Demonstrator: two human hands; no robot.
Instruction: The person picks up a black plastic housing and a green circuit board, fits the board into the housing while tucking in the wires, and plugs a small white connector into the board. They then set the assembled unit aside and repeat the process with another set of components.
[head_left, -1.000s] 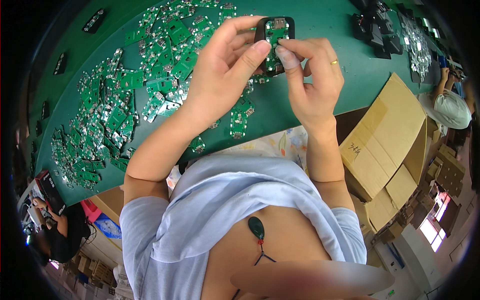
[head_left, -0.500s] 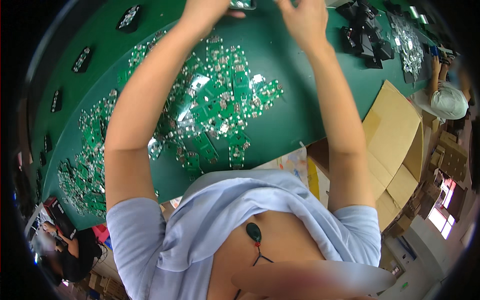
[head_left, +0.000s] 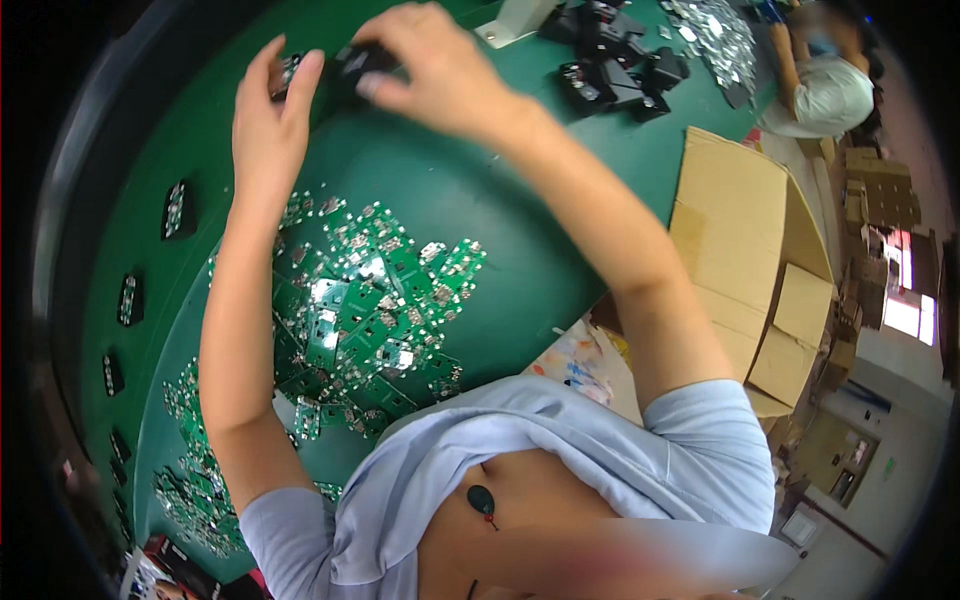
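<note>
At the far left of the green table, my left hand [head_left: 262, 130] has its thumb and fingers around a small black housing [head_left: 290, 72] with a circuit board in it. My right hand [head_left: 440, 75] is beside it, closed on another black housing [head_left: 362, 62], blurred by motion. Its fingers partly cover that piece. Nearer my body lies a heap of green circuit boards [head_left: 345, 310], partly behind my left forearm.
A row of black housings [head_left: 178, 208] runs along the left strip. More black housings [head_left: 620, 75] and silvery parts [head_left: 715, 40] lie at the far right. An open cardboard box [head_left: 735, 240] stands right of the table. Another person [head_left: 825, 90] sits beyond.
Both hands have moved left across the table, and the view has turned with them. My hands were close together near the upper edge; a black housing now shows at each.
</note>
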